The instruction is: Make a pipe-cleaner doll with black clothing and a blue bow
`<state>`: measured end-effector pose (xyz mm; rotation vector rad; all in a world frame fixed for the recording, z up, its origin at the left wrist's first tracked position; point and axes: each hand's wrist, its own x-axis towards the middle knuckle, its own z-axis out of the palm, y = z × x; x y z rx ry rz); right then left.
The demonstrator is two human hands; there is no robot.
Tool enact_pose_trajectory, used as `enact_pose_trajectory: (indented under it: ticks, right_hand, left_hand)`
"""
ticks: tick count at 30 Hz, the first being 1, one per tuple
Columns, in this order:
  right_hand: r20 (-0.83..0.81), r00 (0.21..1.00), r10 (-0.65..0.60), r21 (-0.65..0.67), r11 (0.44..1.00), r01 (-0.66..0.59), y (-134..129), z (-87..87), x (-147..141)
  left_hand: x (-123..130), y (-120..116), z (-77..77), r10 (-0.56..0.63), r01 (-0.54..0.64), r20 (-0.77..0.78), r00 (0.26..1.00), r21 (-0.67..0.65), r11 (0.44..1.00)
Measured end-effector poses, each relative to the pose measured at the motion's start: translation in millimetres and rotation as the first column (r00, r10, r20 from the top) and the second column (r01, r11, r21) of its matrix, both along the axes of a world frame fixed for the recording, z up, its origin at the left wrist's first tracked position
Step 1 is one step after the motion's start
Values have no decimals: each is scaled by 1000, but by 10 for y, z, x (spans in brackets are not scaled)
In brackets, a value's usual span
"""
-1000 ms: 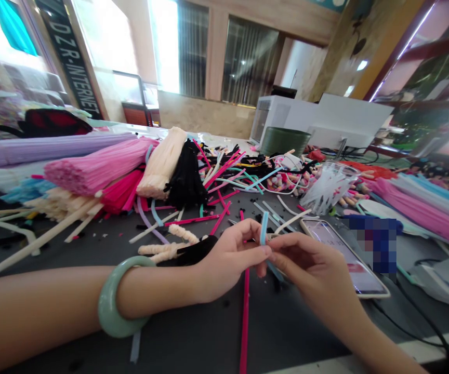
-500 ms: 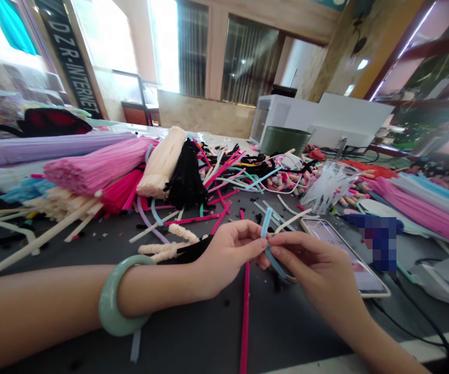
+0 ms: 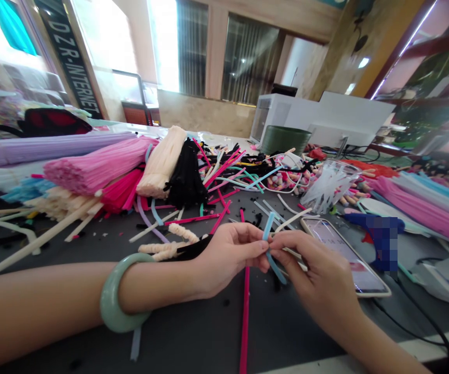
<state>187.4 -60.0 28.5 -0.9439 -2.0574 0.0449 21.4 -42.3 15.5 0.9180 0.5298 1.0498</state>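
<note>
A short light blue fuzzy stem [image 3: 276, 268] is pinched between the fingertips of my left hand [image 3: 228, 257], one end pointing up and the other down. My right hand [image 3: 318, 270] meets it from the right, thumb and index finger closed at the stem's middle. A green bangle [image 3: 110, 293] circles my left wrist. Below the hands a long magenta stem [image 3: 245, 322] runs down the dark table. Beige coiled pieces with black stems [image 3: 166, 250] lie just left of my left hand.
Bundles of pink [image 3: 92, 166], cream [image 3: 162, 163] and black stems [image 3: 187, 179] lie at the left. A phone [image 3: 349, 259], a blue tool [image 3: 380, 239] and a clear cup of white strips [image 3: 331, 184] are at the right. A green container [image 3: 285, 139] stands behind loose stems.
The blue stem has tilted slightly to the right at its top, and its upper end sits a little lower. My right fingers have shifted slightly around it.
</note>
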Motion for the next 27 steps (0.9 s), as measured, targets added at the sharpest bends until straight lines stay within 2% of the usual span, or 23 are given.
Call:
enact_pose_trajectory:
  ticks: [6,9,11,14,17,20,22,27]
  right_hand:
    - [20,1000,17,-10,1000,-16,6,6,10]
    - [-15,1000,22,-83,996,-24,16,11,5]
    - [-88,996,1,-177,984,-17,24,8,2]
    - [-274,960,-55,-337,941,-42,42,-1,7]
    - [-459,885,-76,-443,883,-154,70,-8,16]
    - [-542,839,-51,-517,807,-285,94,-8,16]
    - [-561,827,-39,-534,781,-325,98,-4,9]
    - [-553,832,-35,-491,821,-291,82,27,-2]
  left_hand:
    - [-5,11,-7,-44,45,35,998,-39,998]
    - [-4,23,-4,-77,78,25,997,-44,996]
    - [-1,28,-6,-90,91,21,996,-43,995]
    - [2,27,-12,-88,88,14,996,-31,996]
    - [2,22,-20,-104,104,-9,995,-10,995]
    - [-2,22,-30,-144,146,-58,988,16,989]
    - [-3,22,-38,-167,170,-87,982,28,985]
    - [-1,23,-48,-175,180,-105,979,38,983]
